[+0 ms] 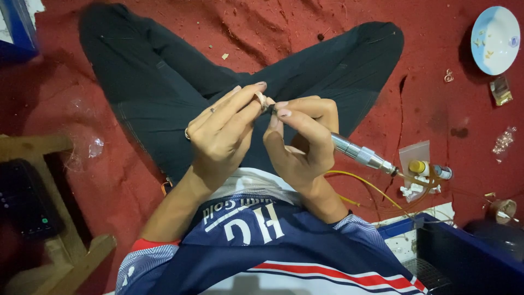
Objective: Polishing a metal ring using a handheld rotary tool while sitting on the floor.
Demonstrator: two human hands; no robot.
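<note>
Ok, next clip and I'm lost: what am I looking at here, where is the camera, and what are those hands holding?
There is no machine here, only a person at work. The single picture comes from a camera worn on the person's head, looking straight down at their lap; they sit cross-legged in dark trousers on a red floor.

The left hand pinches a small ring between its fingertips. The right hand holds a slim metal rotary handpiece like a pen, its tip against the ring; a yellowish cable runs from its rear end.

Around them: a pale blue plate at upper right, a small yellow-capped bottle on a clear bag near the tool, a wooden stool and a dark phone at the left.
</note>
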